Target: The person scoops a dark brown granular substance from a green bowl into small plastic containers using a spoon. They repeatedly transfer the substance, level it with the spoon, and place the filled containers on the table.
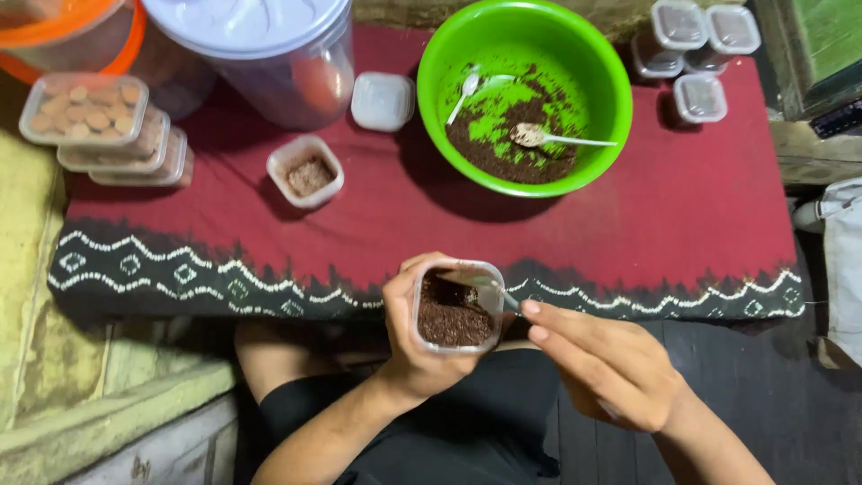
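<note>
Two hands are working above the lap: the left hand is gripping a small clear tub of brown crumbs, while the right hand is pinching a spoon inside it, near the tabletop.

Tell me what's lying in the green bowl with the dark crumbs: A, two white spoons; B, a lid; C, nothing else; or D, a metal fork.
A: two white spoons rest in the green bowl, one loaded with crumbs, the other smaller near the left wall.
</note>
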